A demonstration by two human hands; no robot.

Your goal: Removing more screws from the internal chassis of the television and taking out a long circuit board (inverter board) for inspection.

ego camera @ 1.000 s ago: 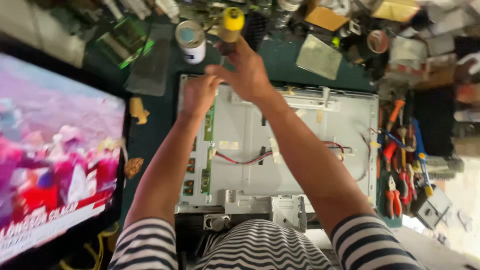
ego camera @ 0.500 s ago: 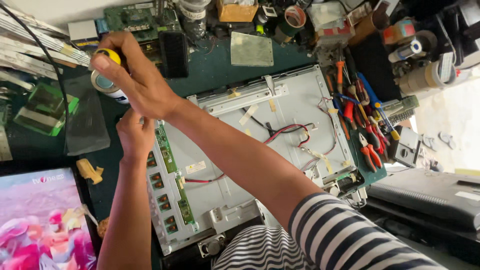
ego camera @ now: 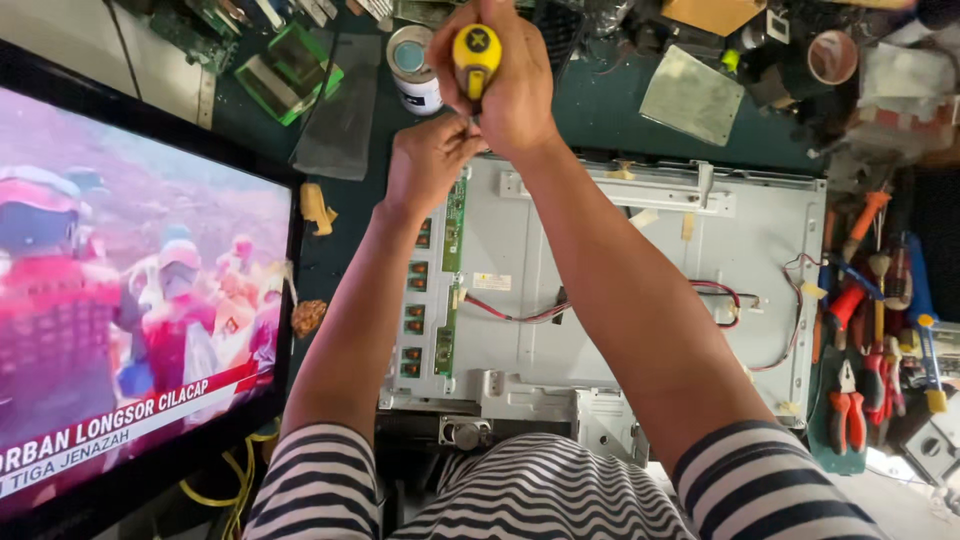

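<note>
While my right hand [ego camera: 512, 90] is closed round the yellow-capped screwdriver [ego camera: 476, 55] at the top centre of the frame, the tool's long axis runs almost straight along my line of sight, butt toward me and tip hidden below my palm. My left hand [ego camera: 428, 160] sits just beside and below-left of it, fingers pinched near the shaft at the upper left corner of the grey metal panel [ego camera: 640, 300], by the green circuit strip [ego camera: 452, 270]; whether they grip anything I cannot tell

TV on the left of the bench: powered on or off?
On. The television screen shows a lit colour picture of people with a caption banner along the bottom, while the right hand holds a yellow-capped screwdriver over the metal panel.
</note>
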